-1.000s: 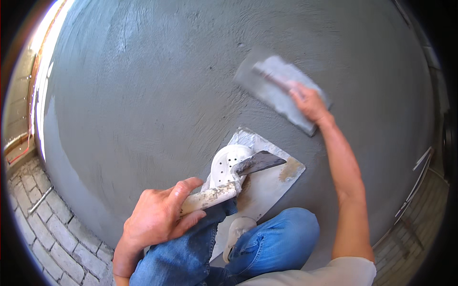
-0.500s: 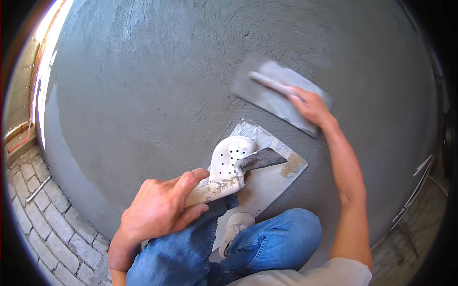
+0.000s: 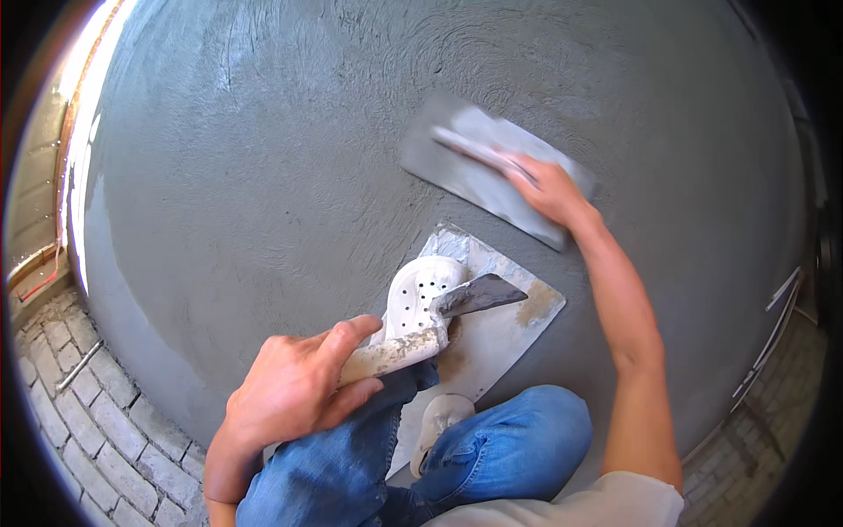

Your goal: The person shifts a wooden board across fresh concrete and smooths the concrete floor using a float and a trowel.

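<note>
My right hand (image 3: 555, 195) is closed round the handle of a wide rectangular finishing trowel (image 3: 527, 140). Its blade lies on smooth grey wet cement (image 3: 263, 176), and motion blurs it slightly. In my left hand (image 3: 294, 378) is a small trowel with a pale, cement-crusted handle (image 3: 391, 356) and a dark metal blade (image 3: 483, 296). That blade hangs above a flat, stained board (image 3: 500, 338) and points right, beside my white clog (image 3: 421, 294). Part of the board is hidden under my feet and legs.
I squat on the board, with my second clog (image 3: 448, 410) nearer my body. Brick paving (image 3: 114, 422) borders the cement at the lower left, with a thin rod (image 3: 79, 366) on it. Pale thin strips (image 3: 766, 338) lie along the right edge. Curved trowel marks show in the cement ahead.
The finishing trowel has slid a little to the left over the cement with my right hand. My left hand and the small trowel stay nearly where they were.
</note>
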A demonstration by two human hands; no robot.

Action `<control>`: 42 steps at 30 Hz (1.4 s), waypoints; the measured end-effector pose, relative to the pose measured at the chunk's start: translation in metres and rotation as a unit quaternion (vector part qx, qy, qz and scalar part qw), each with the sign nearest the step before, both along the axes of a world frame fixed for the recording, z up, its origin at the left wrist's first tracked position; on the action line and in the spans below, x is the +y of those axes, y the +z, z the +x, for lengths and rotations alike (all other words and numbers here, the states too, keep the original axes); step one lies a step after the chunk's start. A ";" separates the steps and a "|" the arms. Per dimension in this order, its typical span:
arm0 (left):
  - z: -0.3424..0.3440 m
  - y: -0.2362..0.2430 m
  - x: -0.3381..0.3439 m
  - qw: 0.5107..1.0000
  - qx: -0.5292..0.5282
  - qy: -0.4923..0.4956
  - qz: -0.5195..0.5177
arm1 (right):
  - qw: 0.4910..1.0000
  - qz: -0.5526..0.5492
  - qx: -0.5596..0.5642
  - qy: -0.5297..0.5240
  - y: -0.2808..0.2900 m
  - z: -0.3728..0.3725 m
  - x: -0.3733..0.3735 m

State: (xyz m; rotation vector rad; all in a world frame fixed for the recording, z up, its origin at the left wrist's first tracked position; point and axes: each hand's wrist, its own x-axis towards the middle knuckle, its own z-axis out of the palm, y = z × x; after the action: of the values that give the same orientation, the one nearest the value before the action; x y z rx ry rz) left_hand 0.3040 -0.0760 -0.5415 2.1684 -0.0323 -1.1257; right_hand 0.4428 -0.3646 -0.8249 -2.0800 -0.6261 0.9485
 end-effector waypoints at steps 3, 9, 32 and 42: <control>-0.004 0.001 0.004 0.999 0.002 0.032 -0.005 | 0.994 -0.031 -0.056 -0.090 0.000 0.003 -0.083; 0.003 0.000 -0.007 1.000 -0.013 -0.001 0.018 | 0.958 -0.008 -0.079 -0.274 -0.042 0.114 0.023; -0.002 -0.002 0.000 0.999 -0.011 0.034 0.005 | 1.000 0.000 0.005 -0.024 -0.022 0.044 0.121; -0.010 0.007 0.010 0.998 -0.006 0.054 0.024 | 0.961 -0.096 -0.136 -0.222 -0.024 0.078 -0.044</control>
State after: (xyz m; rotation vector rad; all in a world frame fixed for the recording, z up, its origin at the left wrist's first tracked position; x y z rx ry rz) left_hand 0.2942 -0.0656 -0.5340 2.1912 0.1062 -1.0616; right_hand 0.5212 -0.4087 -0.8487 -2.4079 -0.1828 0.4853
